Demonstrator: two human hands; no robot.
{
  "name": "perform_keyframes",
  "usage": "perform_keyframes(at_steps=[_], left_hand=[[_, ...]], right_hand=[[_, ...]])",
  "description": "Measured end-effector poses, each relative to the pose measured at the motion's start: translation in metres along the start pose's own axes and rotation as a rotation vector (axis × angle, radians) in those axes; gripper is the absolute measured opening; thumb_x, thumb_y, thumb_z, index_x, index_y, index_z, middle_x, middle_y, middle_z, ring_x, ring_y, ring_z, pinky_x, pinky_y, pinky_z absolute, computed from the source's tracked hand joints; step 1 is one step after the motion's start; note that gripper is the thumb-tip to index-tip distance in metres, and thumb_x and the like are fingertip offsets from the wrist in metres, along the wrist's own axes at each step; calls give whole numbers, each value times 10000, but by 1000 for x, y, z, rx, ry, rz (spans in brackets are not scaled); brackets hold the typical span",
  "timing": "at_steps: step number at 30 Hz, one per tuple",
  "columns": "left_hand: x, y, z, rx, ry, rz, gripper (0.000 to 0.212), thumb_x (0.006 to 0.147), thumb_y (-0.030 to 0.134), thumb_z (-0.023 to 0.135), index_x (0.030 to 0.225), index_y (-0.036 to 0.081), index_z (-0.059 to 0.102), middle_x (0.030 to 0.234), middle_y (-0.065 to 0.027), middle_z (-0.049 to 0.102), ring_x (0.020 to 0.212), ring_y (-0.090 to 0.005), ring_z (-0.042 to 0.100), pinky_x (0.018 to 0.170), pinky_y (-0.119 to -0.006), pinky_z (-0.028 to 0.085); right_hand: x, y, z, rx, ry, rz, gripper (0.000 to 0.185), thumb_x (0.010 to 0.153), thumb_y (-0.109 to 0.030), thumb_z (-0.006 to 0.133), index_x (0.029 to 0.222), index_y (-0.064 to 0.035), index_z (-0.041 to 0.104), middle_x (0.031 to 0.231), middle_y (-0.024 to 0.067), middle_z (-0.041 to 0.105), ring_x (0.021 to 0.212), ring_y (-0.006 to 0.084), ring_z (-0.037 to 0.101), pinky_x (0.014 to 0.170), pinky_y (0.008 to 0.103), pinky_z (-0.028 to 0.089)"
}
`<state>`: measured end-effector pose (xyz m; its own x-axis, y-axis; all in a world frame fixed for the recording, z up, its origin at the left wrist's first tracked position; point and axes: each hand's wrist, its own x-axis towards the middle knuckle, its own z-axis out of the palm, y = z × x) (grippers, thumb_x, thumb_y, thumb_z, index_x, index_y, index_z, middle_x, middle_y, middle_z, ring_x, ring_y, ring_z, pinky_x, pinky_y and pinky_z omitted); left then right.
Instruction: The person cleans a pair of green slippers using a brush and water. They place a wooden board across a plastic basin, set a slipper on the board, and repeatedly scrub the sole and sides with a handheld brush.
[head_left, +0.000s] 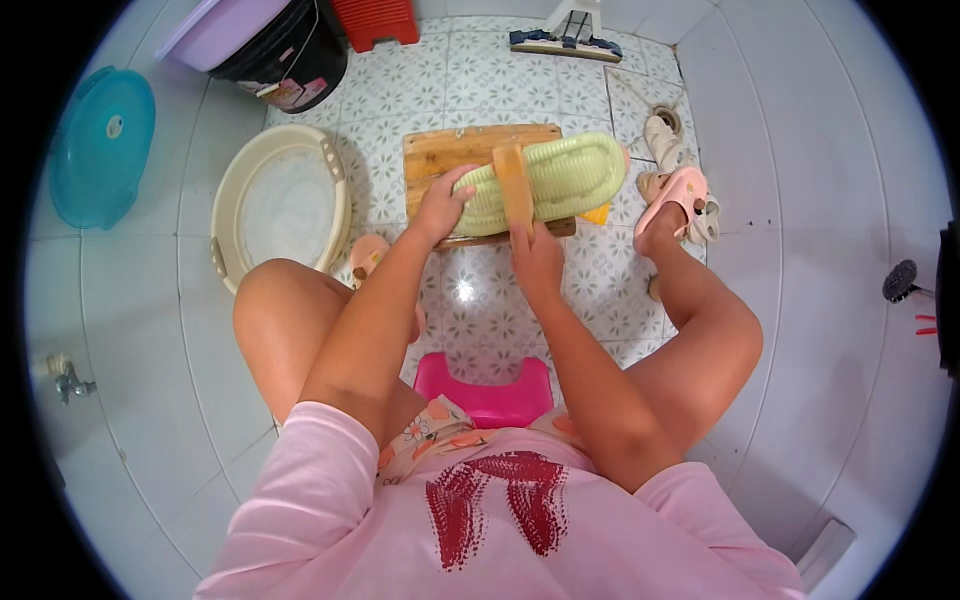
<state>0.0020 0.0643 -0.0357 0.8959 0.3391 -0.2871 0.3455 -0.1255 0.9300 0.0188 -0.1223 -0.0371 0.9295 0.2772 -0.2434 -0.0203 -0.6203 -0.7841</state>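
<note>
My left hand (444, 206) grips the left end of a light green slipper (574, 176), which lies slanted over a wooden board (439, 150) on the floor. A ridged face of the slipper is turned up. In my right hand (538, 259) is the handle of a yellowish-brown brush (513, 184), laid crosswise over the slipper. Its bristles are hidden from me. Part of a yellow object (597, 214) shows beneath the slipper's right side.
A beige basin (341, 217) of cloudy water stands left. Beyond are a black bucket (322, 60), a red plastic stool (379, 22) and a squeeze mop (566, 49). Pale shoes (664, 142) lie by the right wall. Between my legs is a pink stool (484, 397).
</note>
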Motion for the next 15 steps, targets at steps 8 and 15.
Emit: perform_keyframes(at_steps=[8, 15], left_hand=[[5, -3, 2, 112, 9, 88, 320, 926, 73, 547, 1244, 48, 561, 1133, -98, 628, 1027, -188, 565, 910, -313, 440], [5, -6, 2, 42, 7, 113, 320, 910, 50, 560, 1229, 48, 569, 1102, -108, 636, 997, -185, 571, 893, -307, 447]], right_hand=[[-65, 57, -2, 61, -19, 75, 368, 923, -384, 548, 864, -23, 582, 701, 189, 625, 674, 400, 604, 619, 458, 459], [-16, 16, -3, 212, 97, 56, 362, 924, -370, 549, 858, -15, 576, 722, 199, 627, 715, 389, 614, 640, 434, 464]])
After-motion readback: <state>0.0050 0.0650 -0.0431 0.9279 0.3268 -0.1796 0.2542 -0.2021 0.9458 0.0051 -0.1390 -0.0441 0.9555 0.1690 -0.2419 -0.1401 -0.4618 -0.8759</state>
